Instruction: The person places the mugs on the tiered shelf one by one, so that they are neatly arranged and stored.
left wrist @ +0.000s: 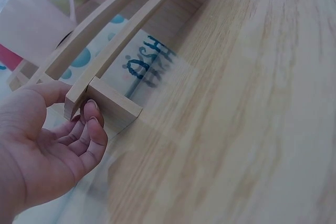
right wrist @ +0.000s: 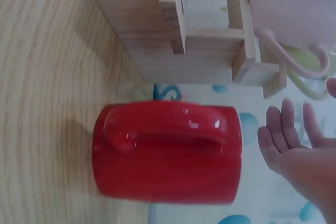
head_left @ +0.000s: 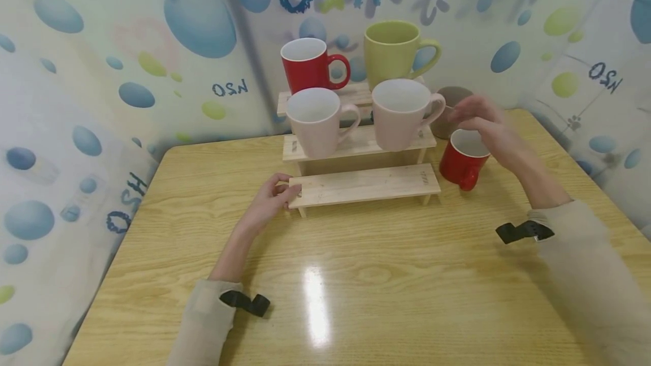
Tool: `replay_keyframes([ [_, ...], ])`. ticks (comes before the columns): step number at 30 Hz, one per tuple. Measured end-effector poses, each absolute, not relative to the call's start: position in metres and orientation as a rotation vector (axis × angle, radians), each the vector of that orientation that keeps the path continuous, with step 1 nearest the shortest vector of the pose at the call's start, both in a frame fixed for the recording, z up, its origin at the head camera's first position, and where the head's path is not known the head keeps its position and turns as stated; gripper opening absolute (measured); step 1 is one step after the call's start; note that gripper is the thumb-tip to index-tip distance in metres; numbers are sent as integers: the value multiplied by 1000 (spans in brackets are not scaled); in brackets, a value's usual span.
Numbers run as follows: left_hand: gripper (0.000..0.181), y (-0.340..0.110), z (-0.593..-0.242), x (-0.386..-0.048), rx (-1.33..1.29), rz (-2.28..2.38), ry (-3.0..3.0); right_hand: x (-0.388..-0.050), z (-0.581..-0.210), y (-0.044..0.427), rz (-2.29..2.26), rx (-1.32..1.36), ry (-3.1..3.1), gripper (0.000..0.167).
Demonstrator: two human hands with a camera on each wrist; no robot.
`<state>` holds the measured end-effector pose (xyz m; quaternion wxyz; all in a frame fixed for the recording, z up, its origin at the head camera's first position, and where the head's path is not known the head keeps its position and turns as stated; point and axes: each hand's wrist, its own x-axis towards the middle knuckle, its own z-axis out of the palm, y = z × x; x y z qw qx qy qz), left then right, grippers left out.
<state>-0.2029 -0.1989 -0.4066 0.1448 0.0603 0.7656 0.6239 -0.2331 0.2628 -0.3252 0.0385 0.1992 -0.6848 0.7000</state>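
A printed backdrop (head_left: 200, 18) of blue and green ovals and lettering stands behind a wood-grain worktop (head_left: 381, 275). On the worktop, near its far edge, sits a three-tier stepped wooden stand (head_left: 363, 184), its lowest step facing the person. Two pale sleeves (head_left: 574, 253) reach in from either side.

Of the two hands, the left hand (head_left: 270, 199) grips the left end of the lowest step, thumb over the board and fingers curled beneath it. The right hand (head_left: 493, 129) is loosely spread with nothing in its grasp, raised by the grey-brown cup; whether it touches that cup cannot be told.

A lime-green mug (head_left: 391, 55) stands upright at the right of the top tier. Two pale pink mugs (head_left: 399, 123) stand side by side on the middle tier, handles to the right. An upper red mug (head_left: 305, 69) is at the top tier's left; a lower red mug (head_left: 460, 162) stands on the worktop just beside the stand's right end, with the partly hidden grey-brown cup (head_left: 442, 123) behind it. Smallest are the black wrist straps (head_left: 524, 231) over the cuffs.
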Motion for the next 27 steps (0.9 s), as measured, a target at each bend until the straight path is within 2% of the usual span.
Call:
replay_keyframes([
  [15,44,-200,-405,-202,180,1783,2220,-200,-336,310,2124,644,-2079,22],
  [27,45,-200,-407,-203,182,1782,2216,-175,-352,337,1997,416,-2277,23],
])
